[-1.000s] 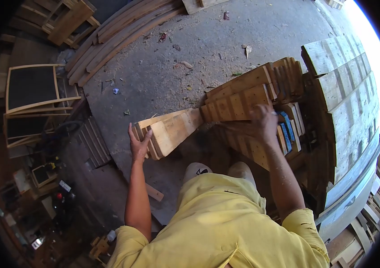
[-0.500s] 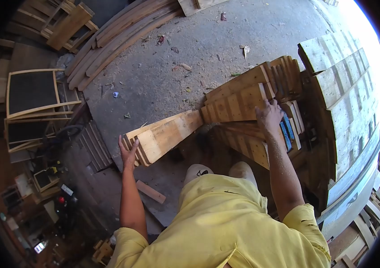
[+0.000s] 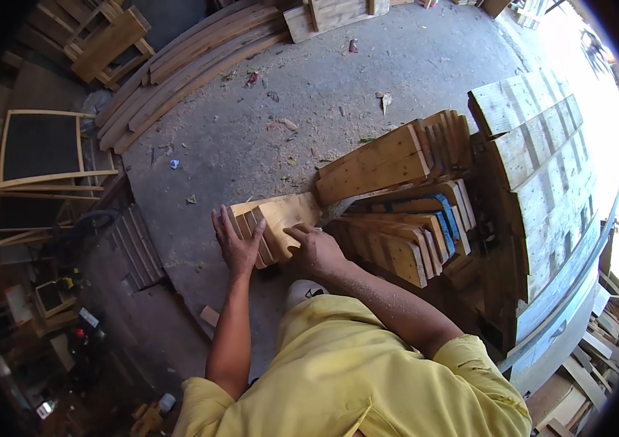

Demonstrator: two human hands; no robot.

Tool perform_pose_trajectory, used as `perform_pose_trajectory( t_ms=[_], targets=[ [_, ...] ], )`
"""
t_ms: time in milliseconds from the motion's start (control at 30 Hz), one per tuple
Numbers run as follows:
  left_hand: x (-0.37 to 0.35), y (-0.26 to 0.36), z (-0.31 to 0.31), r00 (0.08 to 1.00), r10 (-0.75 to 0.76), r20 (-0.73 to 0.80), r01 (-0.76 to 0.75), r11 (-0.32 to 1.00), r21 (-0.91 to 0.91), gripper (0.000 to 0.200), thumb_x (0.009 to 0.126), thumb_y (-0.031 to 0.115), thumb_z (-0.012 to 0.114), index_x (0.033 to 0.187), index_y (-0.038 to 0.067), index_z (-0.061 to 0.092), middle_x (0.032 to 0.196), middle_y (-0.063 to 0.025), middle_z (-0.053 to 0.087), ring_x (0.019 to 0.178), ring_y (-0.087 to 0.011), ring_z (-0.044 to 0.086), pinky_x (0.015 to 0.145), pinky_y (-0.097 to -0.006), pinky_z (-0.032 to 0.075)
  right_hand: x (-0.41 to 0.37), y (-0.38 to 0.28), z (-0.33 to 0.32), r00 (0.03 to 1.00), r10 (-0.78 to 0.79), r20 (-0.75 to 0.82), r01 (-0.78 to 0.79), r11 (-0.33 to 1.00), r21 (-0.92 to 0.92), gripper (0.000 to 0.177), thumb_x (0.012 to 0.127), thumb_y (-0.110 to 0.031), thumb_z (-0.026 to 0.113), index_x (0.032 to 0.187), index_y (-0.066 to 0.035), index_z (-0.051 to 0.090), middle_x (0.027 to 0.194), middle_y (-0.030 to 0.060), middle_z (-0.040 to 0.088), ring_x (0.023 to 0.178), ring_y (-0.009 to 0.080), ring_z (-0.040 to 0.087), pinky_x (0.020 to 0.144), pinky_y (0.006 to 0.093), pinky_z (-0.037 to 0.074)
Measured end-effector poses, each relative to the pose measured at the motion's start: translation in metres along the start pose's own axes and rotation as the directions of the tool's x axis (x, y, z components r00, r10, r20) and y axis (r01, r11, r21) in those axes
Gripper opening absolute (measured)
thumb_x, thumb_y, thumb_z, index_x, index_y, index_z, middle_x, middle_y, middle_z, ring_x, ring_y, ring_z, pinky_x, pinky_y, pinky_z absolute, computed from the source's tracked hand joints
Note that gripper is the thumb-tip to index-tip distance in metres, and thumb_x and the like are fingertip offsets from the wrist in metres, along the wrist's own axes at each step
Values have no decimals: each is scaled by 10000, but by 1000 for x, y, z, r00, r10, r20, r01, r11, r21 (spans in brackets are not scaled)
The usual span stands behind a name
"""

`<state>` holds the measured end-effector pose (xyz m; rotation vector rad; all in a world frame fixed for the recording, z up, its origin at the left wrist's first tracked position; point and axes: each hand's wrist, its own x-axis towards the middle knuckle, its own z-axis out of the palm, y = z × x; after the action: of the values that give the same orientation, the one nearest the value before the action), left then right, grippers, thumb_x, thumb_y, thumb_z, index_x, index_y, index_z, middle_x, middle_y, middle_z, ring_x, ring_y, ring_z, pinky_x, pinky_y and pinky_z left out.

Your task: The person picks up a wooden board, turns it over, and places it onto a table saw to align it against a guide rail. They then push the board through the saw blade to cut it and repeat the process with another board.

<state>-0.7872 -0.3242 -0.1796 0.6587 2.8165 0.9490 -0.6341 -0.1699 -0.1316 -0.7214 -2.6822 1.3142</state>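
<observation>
A stack of wooden boards (image 3: pixel 244 227) stands on edge in front of me, its ends toward my left. My left hand (image 3: pixel 238 246) spans these ends, with the fingers on the far side and the thumb on the near side. My right hand (image 3: pixel 316 251) is closed at the near face of the nearest board (image 3: pixel 291 213), its fingers bent against the wood; the fingertips are partly hidden. To the right lean more boards (image 3: pixel 389 244) in a fanned row, with a blue-edged piece (image 3: pixel 446 222) among them. Behind them stands another group of boards (image 3: pixel 375 164).
A large slatted wooden panel (image 3: pixel 542 167) stands at the right. Long curved planks (image 3: pixel 185 69) lie at the back left, near framed dark panels (image 3: pixel 40 149). Wood scraps and dust litter the concrete floor (image 3: pixel 251 138). A short wood block (image 3: pixel 209 315) lies by my left arm.
My right hand has moved left from the right-hand boards to the stack by my left hand. A board has left the right group, and the stack has one more on its near side.
</observation>
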Motion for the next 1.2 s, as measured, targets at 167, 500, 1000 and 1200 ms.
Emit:
perform_pose_trajectory(
  t_ms=[167,500,1000,1200],
  targets=[
    [2,2,-1,1000,-12,25,10,996,94,1073,707,607,761,1496,86,253,1522,-259,213,1385,-445,286,1093,-532,330,13,77,-73,951,88,-297,-168,952,-255,319,797,-207,666,1081,-64,642,1089,186,617,1001,370,599,860,460,490],
    [4,5,-5,997,-66,42,62,994,90,1073,710,643,734,1496,90,255,1522,-237,224,1374,-447,307,1055,-548,368,11,192,-159,866,78,-493,-445,569,-692,546,737,-255,702,1230,-84,541,1165,139,544,1098,323,526,867,466,422],
    [4,25,7,999,-26,46,25,999,41,1064,718,598,756,1480,50,257,1484,-296,245,1363,-470,303,1068,-540,351,53,151,-87,933,353,-65,-358,929,-95,382,857,-317,627,1050,-8,512,906,243,666,888,427,647,758,474,519],
    [5,14,13,999,22,39,-25,997,72,1058,720,577,767,1482,52,253,1476,-277,266,1358,-455,317,1073,-521,352,11,32,-2,967,199,159,-183,977,-107,520,893,-309,574,1243,50,435,943,267,649,820,405,667,722,499,540]
  ],
)
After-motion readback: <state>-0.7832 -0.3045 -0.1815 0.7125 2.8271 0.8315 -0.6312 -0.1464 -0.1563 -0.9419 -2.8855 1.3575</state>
